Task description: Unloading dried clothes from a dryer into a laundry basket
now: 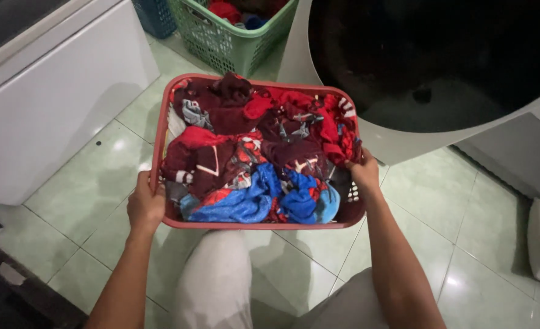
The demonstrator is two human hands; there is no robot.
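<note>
A: What is shown of the work in hand?

B: A red laundry basket (160,131), filled with crumpled clothes (255,152) in red, maroon and blue, is held up off the green tiled floor (93,183), above the person's knees. It is carried level, just in front of the dark round opening of a washing machine (428,67).

A: How far along is the work judged to be?

B: The lifting and bringing of the basket to the drum is judged done. The clothes are all seen inside the basket, heaped to its rim; none is seen in the drum, though its interior is too dark to be read fully. The loading is therefore judged not yet begun.

A: How is the basket placed relative to each grip?

B: The left hand (145,204) is clamped on the near left corner of the rim, fingers curled over the edge. The right hand (363,172) is closed on the right wall of the basket, with the thumb seen pressed against the clothes at the rim. The load is thus borne between the two grips, near the body.

A: What else is seen nearby?

B: A green basket (221,42) with clothes stands behind, and a white cabinet (50,103) is seen at the left.
</note>
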